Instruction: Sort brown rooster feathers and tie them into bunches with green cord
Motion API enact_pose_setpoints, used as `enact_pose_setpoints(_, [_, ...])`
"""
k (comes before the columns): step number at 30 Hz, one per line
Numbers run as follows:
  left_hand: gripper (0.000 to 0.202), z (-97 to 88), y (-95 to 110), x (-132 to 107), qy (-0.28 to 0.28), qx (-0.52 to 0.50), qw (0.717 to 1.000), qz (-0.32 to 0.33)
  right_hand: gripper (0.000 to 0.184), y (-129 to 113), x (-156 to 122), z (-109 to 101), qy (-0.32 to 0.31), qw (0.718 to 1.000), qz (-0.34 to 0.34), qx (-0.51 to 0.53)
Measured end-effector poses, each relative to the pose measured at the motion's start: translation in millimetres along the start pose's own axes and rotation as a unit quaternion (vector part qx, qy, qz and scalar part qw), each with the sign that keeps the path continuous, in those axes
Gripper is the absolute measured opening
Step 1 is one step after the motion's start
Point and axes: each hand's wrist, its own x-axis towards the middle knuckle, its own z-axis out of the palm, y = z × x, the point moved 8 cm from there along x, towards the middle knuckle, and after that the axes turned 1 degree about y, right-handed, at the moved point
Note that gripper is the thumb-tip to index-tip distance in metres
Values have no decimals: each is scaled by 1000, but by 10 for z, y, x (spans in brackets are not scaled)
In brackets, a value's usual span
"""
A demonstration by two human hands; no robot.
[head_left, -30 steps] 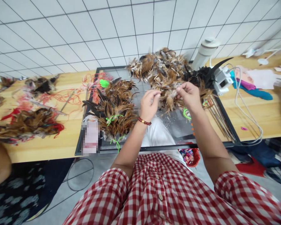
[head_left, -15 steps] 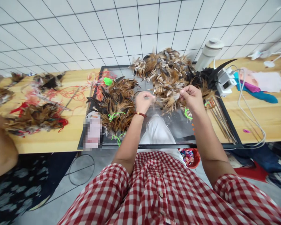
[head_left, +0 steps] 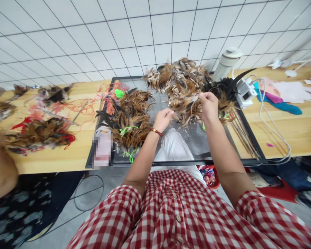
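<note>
A big loose heap of brown and white feathers [head_left: 181,83] lies at the back of a black-framed glass panel [head_left: 251,138]. My right hand [head_left: 209,103] is raised at the heap's front edge, fingers pinched on a few feathers. My left hand [head_left: 163,118], with a bead bracelet at the wrist, sits lower and to the left, fingers closed on feathers too small to name singly. Left of it lie brown feather bundles tied with green cord [head_left: 129,121].
A wooden table [head_left: 54,155] runs left and right. More feather bundles with red thread [head_left: 38,133] lie at the left, near another person's arm [head_left: 0,173]. Thin sticks [head_left: 242,133], a white device with cables [head_left: 245,90] and a white cylinder [head_left: 226,64] stand at the right.
My right hand has lifted slightly toward the heap; my left hand has dropped a little and drifted right. The two hands stand further apart in height than before.
</note>
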Motion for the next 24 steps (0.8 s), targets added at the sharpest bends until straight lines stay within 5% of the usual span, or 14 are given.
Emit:
enact_pose_setpoints(3, [8, -358, -91, 22, 100, 23, 995, -11, 22, 1, 94, -14, 34, 998, -1, -43])
enact_pose_setpoints(6, [24, -507, 37, 41, 171, 13, 984, 49, 20, -83, -24, 262, -33, 995, -31, -90])
enact_pose_setpoints(7, [25, -494, 122, 49, 179, 3, 980, 82, 21, -122, -105, 396, -69, 992, -46, -97])
enact_pose_setpoints(10, [20, -245, 344, 112, 85, -41, 984, 152, 19, -202, -366, 798, -182, 979, -56, -66])
enact_pose_setpoints(12, [20, -77, 355, 148, -1, -77, 989, 124, 20, -169, -444, 990, -227, 974, 21, 11])
enact_pose_setpoints(14, [28, -61, 244, 152, -28, -155, 987, 46, 28, -67, -422, 1084, -208, 956, 161, 131])
enact_pose_setpoints(18, [25, -421, 27, 30, 102, -220, 970, -33, 36, 171, -407, 1168, -69, 824, 435, 356])
enact_pose_setpoints(21, [22, -576, -30, -79, 162, -219, 961, -48, 32, 233, -454, 1237, -46, 758, 486, 432])
enact_pose_setpoints(24, [13, -610, -40, -119, 206, -246, 945, -59, 26, 267, -511, 1278, -96, 756, 464, 452])
